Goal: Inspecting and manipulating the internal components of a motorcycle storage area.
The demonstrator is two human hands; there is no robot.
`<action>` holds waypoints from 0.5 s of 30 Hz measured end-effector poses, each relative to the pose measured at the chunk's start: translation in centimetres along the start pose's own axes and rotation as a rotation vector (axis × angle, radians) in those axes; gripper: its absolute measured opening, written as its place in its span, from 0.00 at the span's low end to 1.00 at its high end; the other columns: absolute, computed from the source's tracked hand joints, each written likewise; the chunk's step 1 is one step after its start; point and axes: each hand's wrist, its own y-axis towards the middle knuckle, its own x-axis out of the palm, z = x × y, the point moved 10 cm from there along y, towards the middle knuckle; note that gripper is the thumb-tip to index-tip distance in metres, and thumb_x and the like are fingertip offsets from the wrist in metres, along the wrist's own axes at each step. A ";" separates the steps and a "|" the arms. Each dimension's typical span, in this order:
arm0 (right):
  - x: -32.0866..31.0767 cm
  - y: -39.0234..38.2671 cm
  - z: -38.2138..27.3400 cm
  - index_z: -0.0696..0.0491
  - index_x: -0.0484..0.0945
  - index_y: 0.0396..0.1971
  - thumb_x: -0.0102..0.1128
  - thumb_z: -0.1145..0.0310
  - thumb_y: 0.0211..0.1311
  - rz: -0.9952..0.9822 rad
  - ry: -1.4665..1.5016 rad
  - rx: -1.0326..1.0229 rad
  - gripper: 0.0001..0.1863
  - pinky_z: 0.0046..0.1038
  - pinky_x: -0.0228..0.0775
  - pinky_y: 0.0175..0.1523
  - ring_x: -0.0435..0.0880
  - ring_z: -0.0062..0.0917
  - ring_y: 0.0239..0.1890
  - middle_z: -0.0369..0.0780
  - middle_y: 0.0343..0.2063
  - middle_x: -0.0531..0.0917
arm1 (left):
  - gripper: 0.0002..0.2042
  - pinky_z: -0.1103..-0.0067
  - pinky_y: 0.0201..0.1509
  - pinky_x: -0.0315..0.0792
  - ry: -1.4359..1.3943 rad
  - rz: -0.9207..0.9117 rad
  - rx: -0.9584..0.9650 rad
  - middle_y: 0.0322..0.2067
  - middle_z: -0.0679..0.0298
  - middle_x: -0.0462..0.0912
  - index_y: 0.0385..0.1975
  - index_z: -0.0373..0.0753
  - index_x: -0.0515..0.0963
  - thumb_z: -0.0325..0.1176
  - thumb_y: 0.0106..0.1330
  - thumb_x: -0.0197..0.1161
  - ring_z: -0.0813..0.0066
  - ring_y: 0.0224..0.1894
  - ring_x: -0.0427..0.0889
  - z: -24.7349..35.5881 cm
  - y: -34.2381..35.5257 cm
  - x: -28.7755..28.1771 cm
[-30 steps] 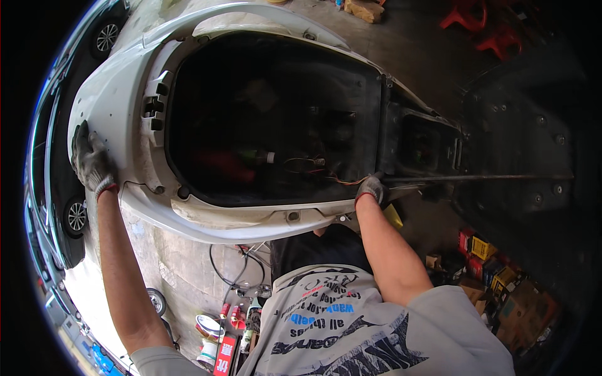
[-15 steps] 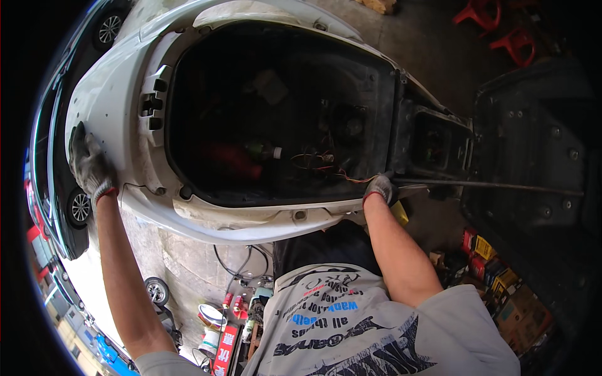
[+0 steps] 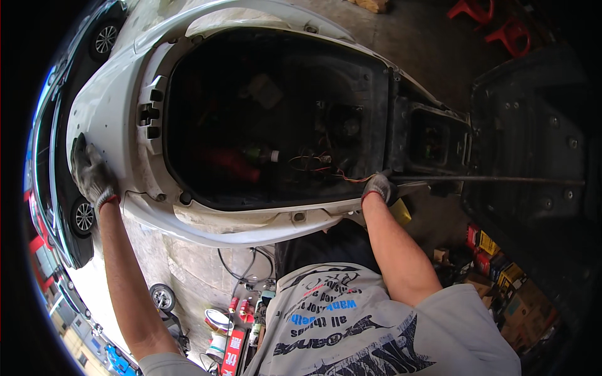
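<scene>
A white scooter body [image 3: 119,119] lies across the view with its seat raised, so the dark storage compartment [image 3: 251,182] shows from above. My left hand [image 3: 94,175], in a grey knit glove with dark fingers, rests on the white tail panel with its fingers stretched over the curve. At the compartment's right end, my right hand [image 3: 379,187], gloved alike, is closed over the near side rim; its fingertips are partly hidden. Thin red and yellow wires [image 3: 348,178] run inside the compartment up to this hand. A long thin rod [image 3: 489,180] passes just right of it.
The black seat underside [image 3: 533,138] stands at the right. A bottle with a white cap [image 3: 274,156] and a red thing [image 3: 229,164] lie in the compartment. Boxes [image 3: 501,269] are piled lower right, red chairs [image 3: 508,37] stand upper right, and a dark car [image 3: 81,125] is at left.
The view has shifted slightly, with the floor items at the lower left showing a little lower. Both hands keep their places on the scooter.
</scene>
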 end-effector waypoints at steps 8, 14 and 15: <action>-1.2 -0.8 -1.3 0.60 0.74 0.31 0.43 0.41 0.50 0.183 -0.115 -0.134 0.32 0.32 0.68 0.42 0.77 0.38 0.38 0.49 0.33 0.78 | 0.17 0.75 0.56 0.58 0.009 0.009 -0.001 0.47 0.55 0.70 0.46 0.36 0.69 0.35 0.59 0.43 0.63 0.51 0.67 0.3 -0.1 -0.2; -1.7 -1.6 -1.7 0.60 0.75 0.31 0.42 0.39 0.49 0.116 -0.129 -0.128 0.34 0.33 0.67 0.43 0.77 0.39 0.39 0.49 0.34 0.78 | 0.17 0.75 0.55 0.59 0.005 0.019 -0.008 0.46 0.55 0.71 0.46 0.36 0.70 0.34 0.59 0.44 0.63 0.50 0.69 0.4 -0.3 -0.3; -2.2 -1.9 -1.9 0.60 0.75 0.30 0.41 0.38 0.49 0.138 -0.135 -0.124 0.35 0.33 0.67 0.43 0.77 0.39 0.39 0.50 0.34 0.78 | 0.17 0.75 0.55 0.60 -0.004 0.018 -0.015 0.46 0.55 0.71 0.46 0.36 0.70 0.34 0.59 0.44 0.63 0.50 0.69 0.4 -0.2 -0.3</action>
